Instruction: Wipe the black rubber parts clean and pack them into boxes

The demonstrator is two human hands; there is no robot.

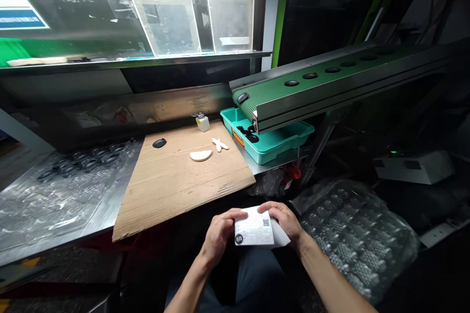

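Over my lap, both hands grip a white printed label sheet [253, 230] with a QR code and a round black mark. My left hand [217, 235] pinches its left edge, thumb on top. On the upper right side my right hand [284, 221] is closed on the same paper, and a loose white flap sticks out below it. Beyond the hands lies a cardboard sheet [165, 190]. It carries a black oval part [159, 143], a white half-round piece [200, 155], crossed white strips [220, 145] and a small white bottle [202, 122].
A green conveyor belt [271, 93] at the right bears several black parts, its end above a teal bin [268, 155] with black parts inside. Clear plastic trays [345, 234] lie at lower right. Plastic-covered black parts [81, 164] lie on the left. A machine window [165, 14] stands behind.
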